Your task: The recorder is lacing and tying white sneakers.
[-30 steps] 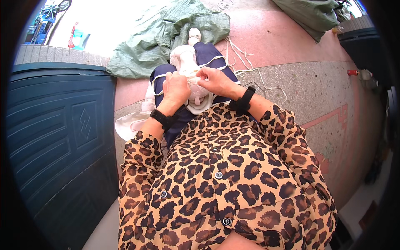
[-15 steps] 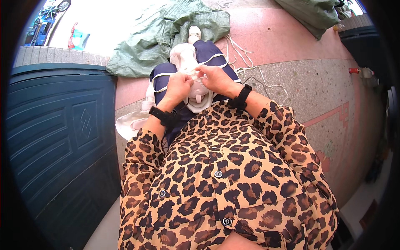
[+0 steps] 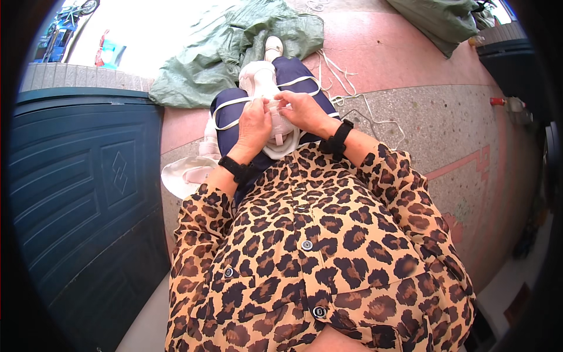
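Note:
A pale pink and white shoe-like piece (image 3: 258,73) lies lengthwise across my lap, between my dark blue trouser knees. A small pink tab (image 3: 279,139) sticks up at its near end. My left hand (image 3: 254,125) and my right hand (image 3: 306,111) meet over its middle with fingertips pinched, apparently on a flat white lace. One loop of the white lace (image 3: 217,115) drapes over my left knee; more lace crosses my right knee. The fingertips partly cover where the lace meets the piece.
A similar pale piece (image 3: 182,175) rests on the floor to my left, beside a dark blue panelled door (image 3: 88,188). Green woven sheeting (image 3: 193,79) spreads ahead under my foot. Loose white cord (image 3: 352,88) trails over the floor at right. A green sack (image 3: 437,23) stands far right.
My left hand has turned more upright and its wrist has shifted slightly right. The right hand has barely moved, and the pale piece stays in place.

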`<action>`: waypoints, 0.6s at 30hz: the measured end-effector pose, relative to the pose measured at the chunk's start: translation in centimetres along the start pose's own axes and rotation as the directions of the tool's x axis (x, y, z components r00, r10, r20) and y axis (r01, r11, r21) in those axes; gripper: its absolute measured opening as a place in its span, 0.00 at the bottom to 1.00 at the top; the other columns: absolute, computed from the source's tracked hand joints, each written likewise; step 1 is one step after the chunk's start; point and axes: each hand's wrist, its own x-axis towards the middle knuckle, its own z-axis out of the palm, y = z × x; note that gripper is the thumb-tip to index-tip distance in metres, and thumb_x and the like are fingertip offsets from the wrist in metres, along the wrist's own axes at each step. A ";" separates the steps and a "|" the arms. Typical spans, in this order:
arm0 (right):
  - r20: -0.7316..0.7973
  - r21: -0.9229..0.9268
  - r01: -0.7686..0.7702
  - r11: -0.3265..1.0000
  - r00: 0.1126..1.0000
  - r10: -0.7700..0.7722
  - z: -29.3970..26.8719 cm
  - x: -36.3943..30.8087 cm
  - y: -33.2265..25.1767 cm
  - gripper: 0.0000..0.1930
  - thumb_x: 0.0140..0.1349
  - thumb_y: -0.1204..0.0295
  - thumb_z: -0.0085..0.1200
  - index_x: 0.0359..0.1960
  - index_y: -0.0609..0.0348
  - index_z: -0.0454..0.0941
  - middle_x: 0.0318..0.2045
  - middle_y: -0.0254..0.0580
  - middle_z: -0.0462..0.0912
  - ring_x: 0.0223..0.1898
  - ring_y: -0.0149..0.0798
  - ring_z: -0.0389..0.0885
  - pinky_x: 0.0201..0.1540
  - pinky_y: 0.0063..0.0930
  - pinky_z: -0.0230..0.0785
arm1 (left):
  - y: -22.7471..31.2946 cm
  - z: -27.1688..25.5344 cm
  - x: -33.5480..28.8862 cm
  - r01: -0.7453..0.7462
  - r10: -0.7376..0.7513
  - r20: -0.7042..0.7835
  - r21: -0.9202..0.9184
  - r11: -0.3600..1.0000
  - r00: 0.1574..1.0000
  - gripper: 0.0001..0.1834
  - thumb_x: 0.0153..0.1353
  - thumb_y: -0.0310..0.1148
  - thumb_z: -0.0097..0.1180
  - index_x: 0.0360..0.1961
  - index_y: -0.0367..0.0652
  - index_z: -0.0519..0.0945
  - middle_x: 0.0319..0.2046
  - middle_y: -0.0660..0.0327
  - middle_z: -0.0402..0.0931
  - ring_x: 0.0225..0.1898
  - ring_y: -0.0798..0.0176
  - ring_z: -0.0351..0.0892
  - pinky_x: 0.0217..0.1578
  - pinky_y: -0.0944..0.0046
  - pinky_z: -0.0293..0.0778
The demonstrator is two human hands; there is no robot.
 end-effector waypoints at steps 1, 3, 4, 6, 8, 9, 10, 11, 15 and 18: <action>0.022 -0.002 -0.019 1.000 1.000 0.019 0.0 0.1 0.0 0.15 0.49 0.77 0.51 0.42 0.63 0.72 0.30 0.49 0.80 0.35 0.46 0.79 0.38 0.30 0.70 | 0.1 0.0 0.1 0.028 -0.028 0.005 -0.043 0.999 1.000 0.11 0.49 0.23 0.49 0.36 0.35 0.72 0.28 0.50 0.73 0.34 0.47 0.72 0.35 0.54 0.68; 0.035 0.009 -0.068 0.998 0.997 0.067 -0.1 0.4 -0.3 0.15 0.50 0.75 0.52 0.41 0.63 0.72 0.27 0.45 0.79 0.31 0.40 0.79 0.35 0.26 0.70 | 0.2 -0.3 0.2 0.056 -0.055 0.011 -0.084 0.995 0.998 0.11 0.49 0.23 0.48 0.36 0.35 0.73 0.27 0.50 0.72 0.33 0.47 0.72 0.34 0.54 0.68; 0.032 0.027 -0.029 0.999 0.999 0.029 -0.3 0.7 -0.5 0.15 0.50 0.75 0.52 0.41 0.63 0.72 0.27 0.45 0.79 0.31 0.40 0.79 0.35 0.26 0.70 | 0.1 -0.7 0.3 0.029 -0.028 0.010 -0.092 0.995 1.000 0.11 0.49 0.24 0.50 0.37 0.37 0.73 0.27 0.50 0.72 0.33 0.48 0.72 0.34 0.54 0.68; 0.021 0.113 -0.107 0.988 0.994 0.106 -1.1 1.2 -0.9 0.13 0.51 0.75 0.53 0.40 0.62 0.73 0.25 0.39 0.77 0.28 0.31 0.75 0.33 0.22 0.68 | 0.1 -1.5 0.4 0.004 -0.003 0.008 -0.096 0.995 1.000 0.12 0.48 0.25 0.51 0.37 0.38 0.74 0.27 0.51 0.73 0.32 0.48 0.72 0.33 0.54 0.68; -0.014 0.347 -0.221 0.911 0.970 0.241 -2.4 1.7 -1.3 0.11 0.53 0.76 0.53 0.39 0.62 0.73 0.29 0.32 0.76 0.31 0.24 0.72 0.35 0.19 0.67 | 0.2 -2.3 0.9 -0.227 0.235 -0.044 0.131 0.965 0.971 0.15 0.48 0.26 0.55 0.40 0.39 0.75 0.25 0.55 0.74 0.28 0.53 0.74 0.30 0.58 0.69; -0.013 0.409 -0.122 0.904 0.990 0.140 -3.1 1.8 -1.3 0.11 0.53 0.76 0.53 0.39 0.63 0.73 0.30 0.32 0.76 0.32 0.23 0.72 0.36 0.19 0.66 | 0.5 -2.3 1.2 -0.232 0.232 0.009 0.045 0.972 0.973 0.11 0.50 0.29 0.55 0.37 0.40 0.77 0.24 0.56 0.75 0.26 0.54 0.75 0.28 0.61 0.69; -0.063 0.445 -0.036 0.895 0.995 0.072 -3.9 1.7 -1.3 0.11 0.54 0.76 0.53 0.40 0.63 0.73 0.31 0.33 0.76 0.33 0.23 0.72 0.37 0.18 0.66 | 0.9 -2.1 1.6 -0.235 0.235 0.016 0.034 0.971 0.972 0.11 0.50 0.29 0.55 0.37 0.40 0.77 0.24 0.56 0.75 0.26 0.54 0.75 0.28 0.61 0.69; -0.030 0.397 0.009 0.918 1.000 0.003 -4.5 1.8 -1.3 0.11 0.56 0.74 0.51 0.40 0.63 0.73 0.31 0.33 0.76 0.33 0.23 0.72 0.38 0.17 0.66 | 1.5 -1.9 2.2 -0.184 0.189 0.139 -0.048 0.982 0.972 0.09 0.51 0.30 0.54 0.34 0.39 0.78 0.23 0.56 0.75 0.24 0.55 0.75 0.27 0.62 0.69; -0.066 -0.022 -0.112 0.993 0.992 0.110 -5.4 1.1 -0.8 0.12 0.56 0.69 0.45 0.36 0.66 0.73 0.34 0.48 0.76 0.38 0.38 0.74 0.41 0.29 0.66 | 3.9 -1.9 4.3 -0.104 0.153 0.202 -0.231 0.967 0.967 0.10 0.54 0.32 0.52 0.27 0.35 0.79 0.17 0.60 0.75 0.20 0.68 0.72 0.24 0.70 0.67; -0.009 0.216 -0.438 0.873 0.893 0.450 -4.3 0.4 -0.3 0.11 0.56 0.72 0.41 0.36 0.67 0.72 0.35 0.51 0.76 0.40 0.41 0.73 0.42 0.31 0.65 | 5.1 -2.9 4.9 -0.065 0.168 0.174 -0.484 0.872 0.970 0.11 0.56 0.33 0.53 0.27 0.34 0.78 0.16 0.66 0.73 0.20 0.76 0.68 0.24 0.74 0.65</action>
